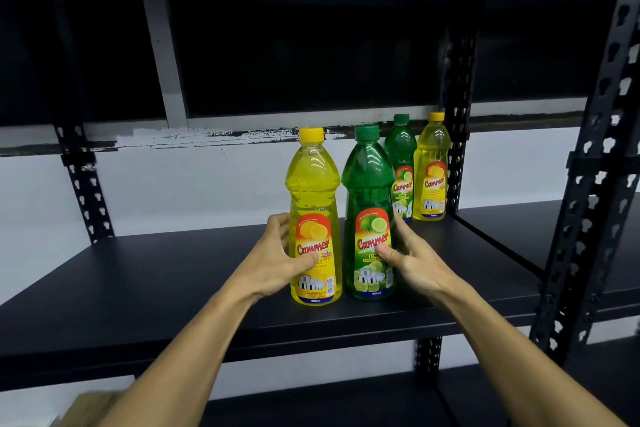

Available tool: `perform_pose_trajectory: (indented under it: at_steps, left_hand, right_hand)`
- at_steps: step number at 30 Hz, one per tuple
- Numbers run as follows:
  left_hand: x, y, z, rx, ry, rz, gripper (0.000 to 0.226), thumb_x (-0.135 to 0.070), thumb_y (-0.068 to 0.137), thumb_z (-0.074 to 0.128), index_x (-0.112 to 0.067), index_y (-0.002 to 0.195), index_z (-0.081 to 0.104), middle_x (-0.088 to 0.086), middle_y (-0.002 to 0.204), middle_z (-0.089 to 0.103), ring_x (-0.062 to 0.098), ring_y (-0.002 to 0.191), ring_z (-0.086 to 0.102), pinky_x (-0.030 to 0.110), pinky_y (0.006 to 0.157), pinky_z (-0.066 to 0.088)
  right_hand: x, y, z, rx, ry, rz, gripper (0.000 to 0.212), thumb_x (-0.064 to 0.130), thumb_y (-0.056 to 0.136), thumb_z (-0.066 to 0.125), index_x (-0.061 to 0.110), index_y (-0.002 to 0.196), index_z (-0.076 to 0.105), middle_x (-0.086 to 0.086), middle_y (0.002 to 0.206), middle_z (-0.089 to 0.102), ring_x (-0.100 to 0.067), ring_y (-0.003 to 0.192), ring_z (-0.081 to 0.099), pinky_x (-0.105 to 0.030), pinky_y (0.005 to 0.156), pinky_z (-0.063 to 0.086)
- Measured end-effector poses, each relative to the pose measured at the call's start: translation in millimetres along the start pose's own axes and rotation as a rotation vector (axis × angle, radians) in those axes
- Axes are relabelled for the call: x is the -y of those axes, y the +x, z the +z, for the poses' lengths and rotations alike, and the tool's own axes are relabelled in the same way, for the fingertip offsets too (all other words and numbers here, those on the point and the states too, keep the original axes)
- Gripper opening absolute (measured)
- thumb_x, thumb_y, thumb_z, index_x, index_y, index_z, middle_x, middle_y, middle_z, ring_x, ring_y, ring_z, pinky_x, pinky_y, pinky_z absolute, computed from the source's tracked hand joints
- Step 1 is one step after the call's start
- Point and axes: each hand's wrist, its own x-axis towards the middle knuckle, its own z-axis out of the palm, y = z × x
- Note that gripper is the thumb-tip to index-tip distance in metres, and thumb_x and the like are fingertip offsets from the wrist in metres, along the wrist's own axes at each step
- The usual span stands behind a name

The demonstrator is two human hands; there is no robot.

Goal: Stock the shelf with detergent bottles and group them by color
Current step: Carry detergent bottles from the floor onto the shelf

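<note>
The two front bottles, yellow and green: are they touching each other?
Cannot tell. In the head view the front yellow bottle and front green bottle stand side by side with edges meeting near the shoulders, but no clear contact or gap shows.

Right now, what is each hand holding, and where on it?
Left hand grips the front yellow bottle at its label; right hand grips the front green bottle at its label. Both stand on the shelf.

Left hand (277, 263) holds a yellow bottle (313, 218), right hand (412, 260) a green bottle (369, 215), on the shelf (173, 274).
</note>
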Motion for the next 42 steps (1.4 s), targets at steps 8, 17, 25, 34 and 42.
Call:
perform_pose_trajectory:
  at_steps: [8,17,25,34,42]
  left_hand:
    - [12.4,-30.8,32.2,-0.297,0.234,-0.021,0.097,-0.040,0.067,0.088,-0.027,0.143,0.029,-0.007,0.137,0.048,0.005,0.114,0.051,0.027,0.093,0.045]
    - [11.9,-6.1,52.4,-0.321,0.301,-0.048,0.078,-0.032,0.076,0.082,-0.026,0.134,0.031,-0.003,0.120,0.058,0.019,0.105,0.061,0.038,0.089,0.053]
    - [22.2,69.5,72.4,-0.338,0.300,-0.100,0.069,-0.028,0.080,0.080,-0.019,0.128,0.032,0.003,0.120,0.056,0.025,0.105,0.060,0.034,0.079,0.049]
    - [40.2,138.7,81.7,-0.318,0.374,-0.094,0.073,-0.032,0.078,0.081,-0.016,0.128,0.031,0.008,0.122,0.056,0.028,0.109,0.060,0.040,0.086,0.051]
    - [52.0,174.2,84.5,-0.328,0.456,-0.122,0.075,-0.042,0.078,0.079,-0.019,0.129,0.030,0.004,0.119,0.057,0.027,0.108,0.060,0.042,0.085,0.050]
  right_hand:
    - [-18.6,-19.3,39.7,-0.373,-0.540,-0.009,0.116,0.051,0.071,0.080,0.026,0.152,0.002,0.002,0.140,0.033,-0.017,0.132,0.035,-0.041,0.099,0.043]
    - [-25.7,16.9,41.6,-0.430,-0.627,0.074,0.100,0.037,0.078,0.078,0.020,0.149,0.010,-0.007,0.130,0.036,-0.027,0.122,0.042,-0.045,0.091,0.047]
    - [-46.1,80.5,23.7,-0.431,-0.588,0.130,0.103,0.030,0.080,0.078,0.019,0.152,0.005,-0.015,0.138,0.034,-0.034,0.126,0.040,-0.048,0.097,0.042]
    - [-64.4,134.2,8.7,-0.458,-0.661,0.139,0.102,0.033,0.083,0.074,0.014,0.154,0.002,-0.015,0.146,0.031,-0.032,0.137,0.027,-0.046,0.101,0.039]
    - [-71.5,172.5,7.1,-0.461,-0.677,0.203,0.102,0.031,0.084,0.073,0.016,0.153,0.000,-0.019,0.151,0.016,-0.038,0.135,0.025,-0.044,0.102,0.037]
